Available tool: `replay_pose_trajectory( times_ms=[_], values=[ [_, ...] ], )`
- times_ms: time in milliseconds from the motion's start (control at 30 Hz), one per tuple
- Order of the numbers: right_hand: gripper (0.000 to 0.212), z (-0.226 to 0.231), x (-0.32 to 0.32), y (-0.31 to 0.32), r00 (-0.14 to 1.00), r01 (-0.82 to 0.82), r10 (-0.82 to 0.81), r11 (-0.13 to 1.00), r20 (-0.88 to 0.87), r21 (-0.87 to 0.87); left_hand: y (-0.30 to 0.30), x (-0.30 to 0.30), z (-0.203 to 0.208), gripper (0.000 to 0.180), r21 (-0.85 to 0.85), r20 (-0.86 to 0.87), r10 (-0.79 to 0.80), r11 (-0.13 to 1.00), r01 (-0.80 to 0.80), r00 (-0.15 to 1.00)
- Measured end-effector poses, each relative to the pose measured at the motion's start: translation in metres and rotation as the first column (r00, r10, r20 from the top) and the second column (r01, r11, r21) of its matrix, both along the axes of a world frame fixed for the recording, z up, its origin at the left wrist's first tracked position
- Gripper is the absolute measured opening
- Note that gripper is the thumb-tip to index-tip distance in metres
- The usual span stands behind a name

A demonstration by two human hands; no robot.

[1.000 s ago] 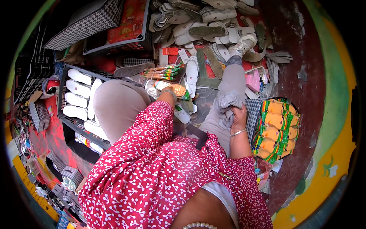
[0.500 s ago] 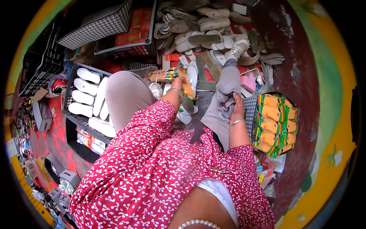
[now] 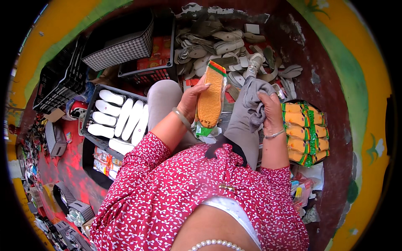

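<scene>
My left hand [image 3: 193, 98] grips a packaged insole [image 3: 210, 98] by its left edge, holding it upright over my lap. The insole is orange-tan, in a clear sleeve with green and red ends. My right hand [image 3: 272, 109] is closed on a bunched grey cloth [image 3: 254, 100], which hangs in folds above my right thigh. Just right of that hand stands a bin of similar orange packaged insoles [image 3: 298, 133], packed in rows with green edges.
A black crate of white insoles [image 3: 112, 109] stands at my left. Beyond my feet lies a heap of loose grey and white insoles [image 3: 228, 47]. A checkered basket [image 3: 121, 50] rests by a black crate [image 3: 146, 72] holding red packages. A painted wall curves along the right.
My left hand has raised a packaged insole from among the things near the floor to in front of me. My right hand has lifted the grey cloth off my leg.
</scene>
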State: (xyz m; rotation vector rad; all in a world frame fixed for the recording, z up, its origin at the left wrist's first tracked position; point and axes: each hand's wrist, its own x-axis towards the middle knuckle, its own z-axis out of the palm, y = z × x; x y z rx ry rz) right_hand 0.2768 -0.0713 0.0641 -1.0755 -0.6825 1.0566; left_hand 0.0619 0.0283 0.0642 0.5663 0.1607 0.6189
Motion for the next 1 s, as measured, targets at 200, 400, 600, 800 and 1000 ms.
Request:
replay_pose_trajectory(
  times_ms=[200, 400, 600, 800, 1000],
  values=[
    [0.038, 0.06, -0.057, -0.012, 0.625, -0.099, 0.22, 0.974, 0.749, -0.204, -0.003, -0.007, -0.009, 0.047, -0.122, 0.07, 0.097, 0.989, -0.088, 0.993],
    [0.037, 0.023, -0.124, -0.015, 0.151, -0.224, -0.112, 0.964, 0.982, 0.144, 0.002, 0.01, -0.012, 0.051, -0.057, 0.033, 0.13, 0.99, -0.128, 0.991],
    [0.041, 0.043, -0.115, 0.003, 0.337, -0.081, -0.055, 0.993, 0.94, 0.087, -0.035, 0.015, 0.013, 0.054, -0.042, -0.048, 0.109, 0.993, -0.111, 0.993],
    [0.047, 0.046, -0.095, 0.036, 0.286, 0.108, -0.262, 0.964, 0.922, 0.241, -0.047, 0.013, 0.035, 0.061, 0.144, 0.001, 0.094, 0.985, -0.093, 0.996],
    [0.057, 0.039, -0.068, 0.053, 0.482, 0.238, -0.165, 0.97, 0.861, 0.053, -0.037, -0.001, 0.017, 0.064, 0.194, -0.086, 0.021, 0.981, -0.004, 0.996]
  ],
)
